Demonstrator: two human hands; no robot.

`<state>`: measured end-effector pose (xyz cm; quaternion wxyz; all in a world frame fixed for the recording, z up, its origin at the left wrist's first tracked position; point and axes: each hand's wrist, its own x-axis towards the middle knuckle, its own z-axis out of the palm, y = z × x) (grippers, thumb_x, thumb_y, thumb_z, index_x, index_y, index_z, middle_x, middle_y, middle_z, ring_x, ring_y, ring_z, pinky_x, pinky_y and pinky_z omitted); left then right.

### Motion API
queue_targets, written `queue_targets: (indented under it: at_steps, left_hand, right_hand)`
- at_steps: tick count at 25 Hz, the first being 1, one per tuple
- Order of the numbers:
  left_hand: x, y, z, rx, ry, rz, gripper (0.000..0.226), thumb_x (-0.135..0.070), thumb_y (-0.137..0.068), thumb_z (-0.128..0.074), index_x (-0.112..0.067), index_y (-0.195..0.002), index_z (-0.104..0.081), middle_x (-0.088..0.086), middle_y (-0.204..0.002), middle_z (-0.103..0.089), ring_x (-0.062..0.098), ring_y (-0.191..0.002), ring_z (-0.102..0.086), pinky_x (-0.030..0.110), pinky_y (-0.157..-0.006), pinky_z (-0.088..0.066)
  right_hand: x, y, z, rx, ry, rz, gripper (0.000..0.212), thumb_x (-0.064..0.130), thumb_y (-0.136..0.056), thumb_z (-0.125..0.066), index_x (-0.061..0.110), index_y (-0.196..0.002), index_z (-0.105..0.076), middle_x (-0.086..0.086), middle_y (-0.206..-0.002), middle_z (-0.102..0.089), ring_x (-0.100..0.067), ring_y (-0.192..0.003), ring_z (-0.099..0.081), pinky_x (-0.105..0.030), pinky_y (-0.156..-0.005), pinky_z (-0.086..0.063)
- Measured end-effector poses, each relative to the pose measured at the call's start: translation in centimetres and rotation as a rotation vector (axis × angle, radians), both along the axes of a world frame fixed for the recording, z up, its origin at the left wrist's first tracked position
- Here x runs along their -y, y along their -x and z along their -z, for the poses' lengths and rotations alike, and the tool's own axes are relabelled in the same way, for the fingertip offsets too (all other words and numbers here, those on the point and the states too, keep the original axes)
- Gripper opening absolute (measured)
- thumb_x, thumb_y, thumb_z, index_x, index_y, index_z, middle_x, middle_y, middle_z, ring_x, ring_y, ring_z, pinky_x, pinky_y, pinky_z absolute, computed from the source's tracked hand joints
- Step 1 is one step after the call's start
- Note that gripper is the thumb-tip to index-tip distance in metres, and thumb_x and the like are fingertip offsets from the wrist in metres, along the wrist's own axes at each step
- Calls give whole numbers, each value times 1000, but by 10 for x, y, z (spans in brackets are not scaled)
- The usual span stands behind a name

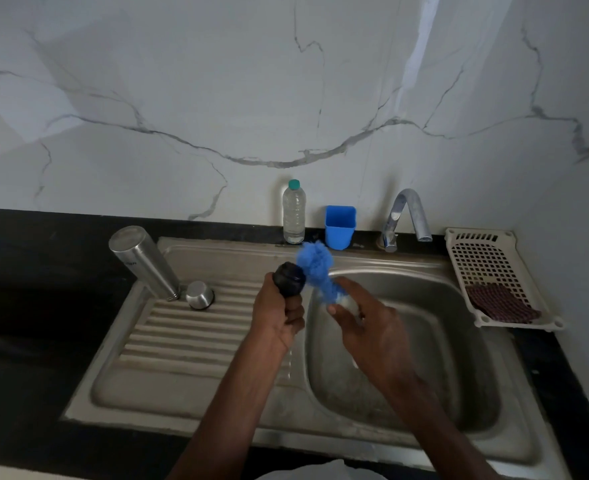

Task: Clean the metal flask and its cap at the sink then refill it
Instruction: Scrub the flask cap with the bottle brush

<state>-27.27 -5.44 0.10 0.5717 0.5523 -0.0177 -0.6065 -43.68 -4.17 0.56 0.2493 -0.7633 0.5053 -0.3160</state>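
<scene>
The metal flask [144, 263] stands upside down on the ribbed drainboard [182, 337] at the sink's left, leaning back left. Beside its base sits a small steel cup-shaped cap [200, 295]. My left hand [279, 315] grips a black stopper cap [288, 279] above the rim between drainboard and basin. My right hand [365, 323] holds a blue bristle brush [315, 268] by its white handle, and the blurred bristles touch the right side of the black cap.
A clear plastic water bottle [293, 213], a blue square cup [339, 226] and the tap [407, 213] line the back of the sink. A white perforated tray [487, 261] holding a dark scrub pad [500, 303] sits at the right. The steel basin [424, 358] lies under my right hand.
</scene>
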Motion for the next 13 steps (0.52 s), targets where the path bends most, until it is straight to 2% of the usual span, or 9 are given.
queue_targets:
  at_steps: [3, 5, 8, 11, 13]
  left_hand:
    - [-2, 3, -7, 22, 34, 1, 44, -39, -109, -37, -21, -70, -48, -5, -44, -29, 9, -32, -22, 17, -33, -19]
    - [0, -2, -13, 48, 70, 6, 43, -36, -110, -34, -21, -71, -47, -4, -45, -28, 9, -32, -21, 17, -33, -18]
    - [-4, 5, -15, 111, 85, 75, 44, -33, -109, -37, -21, -69, -48, -3, -46, -29, 10, -33, -21, 17, -34, -17]
    - [-3, 8, -11, 129, 101, 58, 43, -33, -108, -37, -22, -68, -45, -4, -45, -29, 10, -33, -21, 16, -34, -18]
    - [-1, 6, -12, 180, 78, 14, 43, -32, -108, -34, -21, -68, -45, -4, -45, -30, 10, -34, -22, 17, -36, -18]
  right_hand:
    - [-4, -3, -1, 126, -97, 36, 43, 49, -98, -58, 39, -141, -55, 13, -97, -74, -2, -71, -68, -21, -64, -57]
    - [-13, -3, -4, 372, -202, 3, 38, 36, -99, -63, 38, -137, -59, 8, -92, -75, -4, -71, -69, -19, -62, -54]
    - [-8, -4, -10, 761, -560, -1, 30, 24, -102, -60, 35, -130, -65, -4, -86, -74, -14, -63, -62, -29, -54, -52]
    - [-8, 1, -18, 888, -829, 8, 30, 24, -103, -57, 32, -131, -66, -4, -73, -66, -14, -54, -53, -26, -45, -43]
    - [-10, 3, -21, 895, -937, 4, 27, 26, -104, -56, 34, -126, -68, -3, -66, -61, -13, -49, -50, -23, -41, -40]
